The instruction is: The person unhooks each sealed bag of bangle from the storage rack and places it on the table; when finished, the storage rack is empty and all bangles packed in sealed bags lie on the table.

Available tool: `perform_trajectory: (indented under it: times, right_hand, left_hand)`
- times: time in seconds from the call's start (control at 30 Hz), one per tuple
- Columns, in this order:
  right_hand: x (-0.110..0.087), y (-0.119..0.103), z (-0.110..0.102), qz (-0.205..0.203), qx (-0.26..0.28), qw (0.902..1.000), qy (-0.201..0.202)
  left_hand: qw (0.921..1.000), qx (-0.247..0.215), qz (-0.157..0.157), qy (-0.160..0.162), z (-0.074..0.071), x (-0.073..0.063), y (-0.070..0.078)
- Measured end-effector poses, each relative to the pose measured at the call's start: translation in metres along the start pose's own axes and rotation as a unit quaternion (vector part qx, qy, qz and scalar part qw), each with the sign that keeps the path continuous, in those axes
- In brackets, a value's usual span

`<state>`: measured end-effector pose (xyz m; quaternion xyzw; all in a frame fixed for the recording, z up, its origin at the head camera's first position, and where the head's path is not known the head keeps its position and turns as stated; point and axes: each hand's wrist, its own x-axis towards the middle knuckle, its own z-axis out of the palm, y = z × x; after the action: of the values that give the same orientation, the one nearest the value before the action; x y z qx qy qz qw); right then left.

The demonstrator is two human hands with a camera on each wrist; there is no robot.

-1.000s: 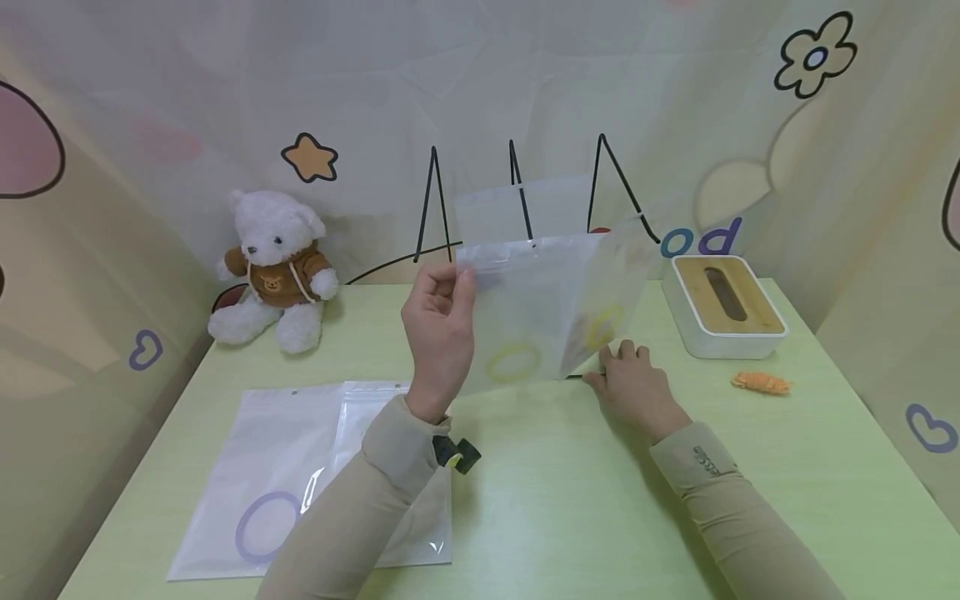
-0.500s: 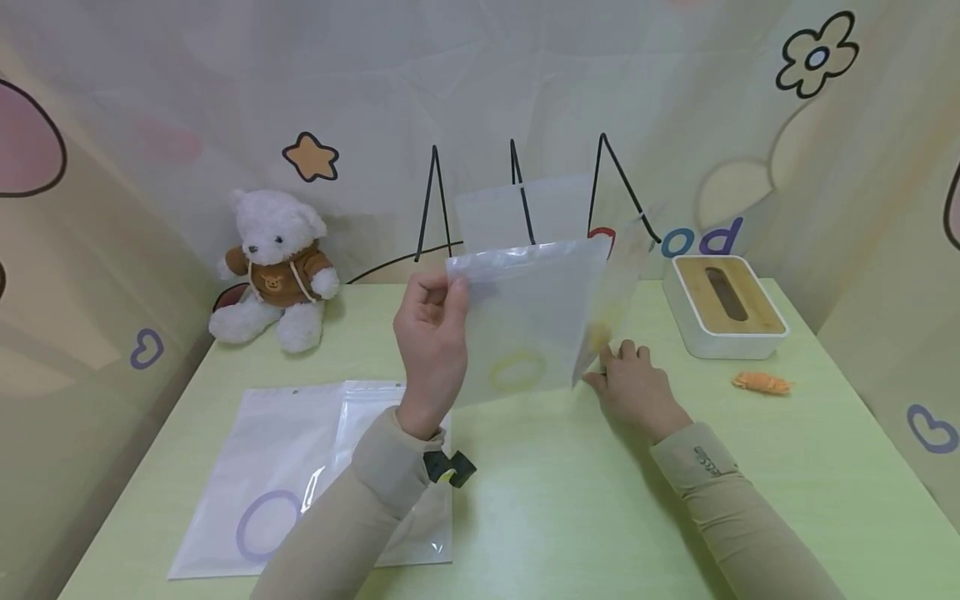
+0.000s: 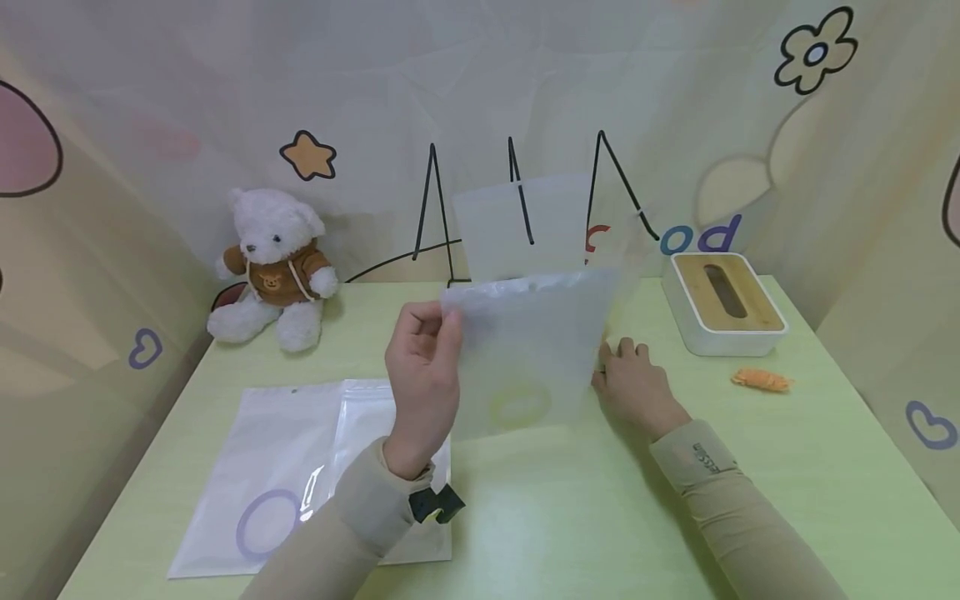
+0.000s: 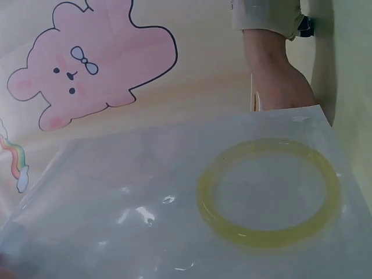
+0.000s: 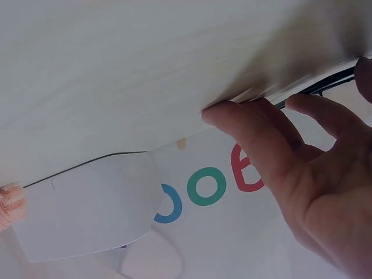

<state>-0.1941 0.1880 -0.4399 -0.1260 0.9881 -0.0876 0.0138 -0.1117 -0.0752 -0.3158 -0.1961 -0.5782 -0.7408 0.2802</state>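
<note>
In the head view my left hand (image 3: 425,379) pinches the upper left edge of a translucent plastic bag (image 3: 517,342), held upright above the table. A yellow ring (image 4: 267,233) shows through the plastic in the left wrist view. Behind the bag stands a pale see-through sheet (image 3: 491,233); whether it belongs to another bag is unclear. My right hand (image 3: 633,387) stays low at the bag's right side, its fingertips (image 5: 218,116) at the tabletop. Beside them runs a dark strip (image 5: 337,78). What the right fingers hold, if anything, is hidden.
Two white plastic bags (image 3: 217,483) lie at the left of the table, and a purple ring (image 3: 242,533) shows on one. A teddy bear (image 3: 273,283) sits at the back left. At the right are a tissue box (image 3: 720,337) and a small orange bundle (image 3: 762,381).
My left hand has come lower and slightly left, bringing the bag down and turning it more face-on. The right hand keeps its place.
</note>
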Motion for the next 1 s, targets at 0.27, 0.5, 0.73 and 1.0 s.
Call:
perform_trajectory:
  times: [0.27,0.5,0.73,1.0]
  right_hand:
    - [-0.001,0.001,0.001,0.002,0.016,0.9998,0.01]
    - [-0.003,0.005,0.0,0.004,0.074,0.9969,0.026]
    - [-0.002,0.003,0.0,-0.004,0.022,0.9997,0.009]
    - [0.0,0.002,0.002,0.0,0.0,1.0,0.002]
  left_hand:
    - [0.9966,-0.027,-0.078,-0.007,-0.001,-0.017,0.004]
    - [0.9842,-0.042,-0.172,0.01,-0.002,-0.025,0.004]
    - [0.9712,-0.024,-0.235,0.029,-0.006,-0.023,-0.009]
    - [0.959,0.004,-0.281,0.04,-0.018,-0.009,-0.03]
